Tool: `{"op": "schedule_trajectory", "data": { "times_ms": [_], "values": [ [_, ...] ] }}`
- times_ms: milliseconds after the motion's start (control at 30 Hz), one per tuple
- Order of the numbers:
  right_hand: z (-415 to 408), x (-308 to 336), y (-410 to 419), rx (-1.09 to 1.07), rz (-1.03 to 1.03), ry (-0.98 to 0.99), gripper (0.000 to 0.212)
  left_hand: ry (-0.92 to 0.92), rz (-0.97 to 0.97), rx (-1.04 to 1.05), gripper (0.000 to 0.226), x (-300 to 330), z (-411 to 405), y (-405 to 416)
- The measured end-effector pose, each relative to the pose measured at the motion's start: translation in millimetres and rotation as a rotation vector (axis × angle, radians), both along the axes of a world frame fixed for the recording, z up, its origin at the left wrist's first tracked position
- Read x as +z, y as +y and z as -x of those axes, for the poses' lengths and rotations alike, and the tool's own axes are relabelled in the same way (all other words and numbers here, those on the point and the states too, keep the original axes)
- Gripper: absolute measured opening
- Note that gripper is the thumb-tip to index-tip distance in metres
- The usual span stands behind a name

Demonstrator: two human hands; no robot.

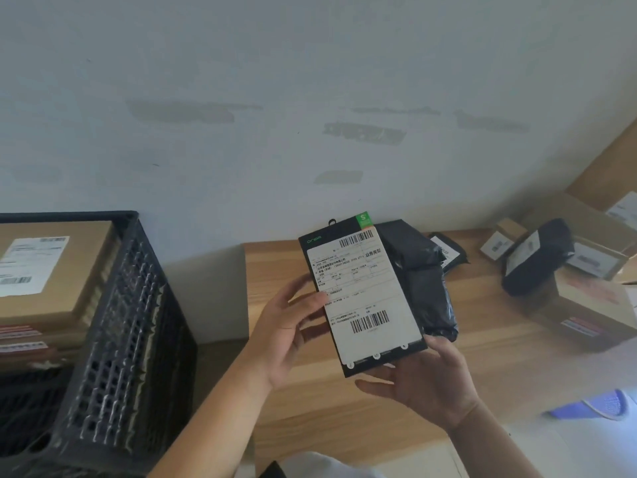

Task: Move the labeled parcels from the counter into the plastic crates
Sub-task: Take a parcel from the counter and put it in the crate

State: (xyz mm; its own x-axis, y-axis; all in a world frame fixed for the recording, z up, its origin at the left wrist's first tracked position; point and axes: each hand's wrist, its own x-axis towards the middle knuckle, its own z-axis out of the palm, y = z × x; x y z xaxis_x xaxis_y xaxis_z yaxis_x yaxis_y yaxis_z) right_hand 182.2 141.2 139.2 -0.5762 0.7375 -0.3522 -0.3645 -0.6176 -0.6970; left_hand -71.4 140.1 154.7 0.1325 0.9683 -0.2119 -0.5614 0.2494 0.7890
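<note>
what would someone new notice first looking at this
A flat black packet with a big white shipping label sits mid-frame, held up by the left hand at its side and the right hand under its bottom edge. To the left stands a dark plastic crate already holding labeled cardboard boxes.

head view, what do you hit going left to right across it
Cardboard box in the black plastic crate → left hand → flat labeled parcel held by both hands → right hand → black bag parcel on a cardboard box on the counter.
</note>
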Motion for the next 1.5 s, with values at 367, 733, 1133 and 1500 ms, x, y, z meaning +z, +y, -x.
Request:
{"op": "schedule_trajectory", "data": {
  "times_ms": [367, 733, 1133, 1500],
  "values": [
    [-1, 62, 39, 0.054, -0.585, -0.42, 0.069, 0.322, -0.055, 0.155, 0.066, 29, 22, -31],
    [-33, 62, 65, 0.264, -0.645, -0.321, 0.069, 0.263, -0.02, 0.295, 0.054, 40, -36, -50],
    [-88, 32, 66, 0.396, -0.603, -0.251, 0.071, 0.376, 0.095, 0.447, 0.052, 18, -130, -111],
    [-139, 13, 33, 0.385, -0.537, -0.253, 0.067, 0.452, 0.186, 0.462, 0.05, 1, -190, -142]
  ]
}}
